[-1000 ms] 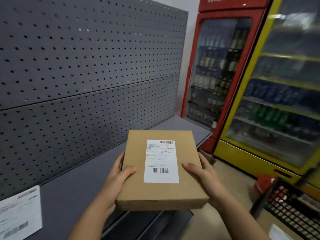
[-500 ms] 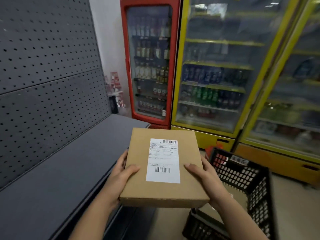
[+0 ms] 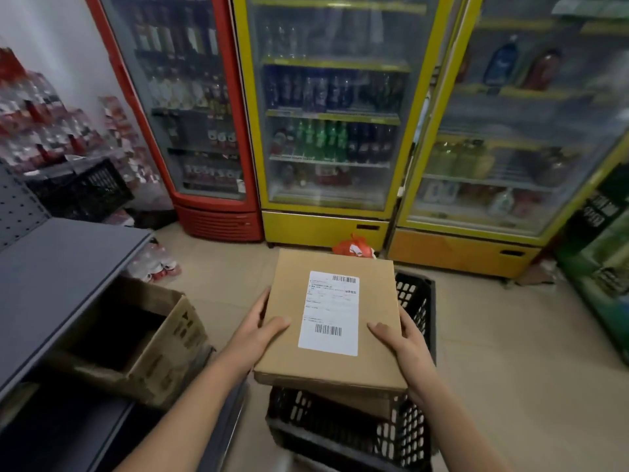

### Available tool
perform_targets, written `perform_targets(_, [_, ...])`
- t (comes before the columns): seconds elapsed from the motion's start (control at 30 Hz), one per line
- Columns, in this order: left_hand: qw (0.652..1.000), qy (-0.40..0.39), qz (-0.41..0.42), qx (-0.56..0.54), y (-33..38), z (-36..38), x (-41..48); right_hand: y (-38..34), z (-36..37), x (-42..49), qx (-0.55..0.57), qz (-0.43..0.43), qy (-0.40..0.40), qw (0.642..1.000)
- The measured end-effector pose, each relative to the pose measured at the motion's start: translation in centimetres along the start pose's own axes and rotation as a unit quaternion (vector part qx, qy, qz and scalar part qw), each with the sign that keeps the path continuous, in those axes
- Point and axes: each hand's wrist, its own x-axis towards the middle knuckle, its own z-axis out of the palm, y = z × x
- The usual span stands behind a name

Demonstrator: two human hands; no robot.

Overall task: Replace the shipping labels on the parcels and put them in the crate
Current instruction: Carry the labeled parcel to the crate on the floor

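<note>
Before 3 drink fridges (image 3: 326, 131), left hand (image 3: 255, 330) and right hand (image 3: 403, 338) grasp a labelled cardboard parcel (image 3: 289, 356) above the black crate (image 3: 350, 434).

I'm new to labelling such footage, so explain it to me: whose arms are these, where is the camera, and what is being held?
No machine here: these are a person's two bare hands, filmed by one camera worn on the head, looking forward and down. The left hand and right hand grip the sides of a cardboard parcel with a white shipping label on top. They hold it above a black crate on the floor; another cardboard box seems to lie inside. A grey shelf is at left, drink fridges behind.
</note>
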Motion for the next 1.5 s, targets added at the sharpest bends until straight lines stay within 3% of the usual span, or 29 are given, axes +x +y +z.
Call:
perform_targets(0.37, [0.991,-0.092,-0.04,0.087,-3.6,8.4,9.1,5.6,-7.1,4.8,0.035,0.033,0.1,0.994])
perform_targets(0.77, [0.979,-0.053,-0.127,0.148,-12.8,11.4,16.3,13.6,-8.1,10.1,-0.094,0.086,0.165,0.978])
perform_targets(1.03, [0.971,-0.031,-0.162,0.173,-16.6,13.0,18.3,19.3,-7.0,12.9,-0.131,0.151,0.248,0.948])
perform_targets(1.5, [0.96,-0.013,-0.189,0.204,-18.6,13.9,20.3,22.5,-7.3,14.7,-0.19,0.139,0.283,0.93])
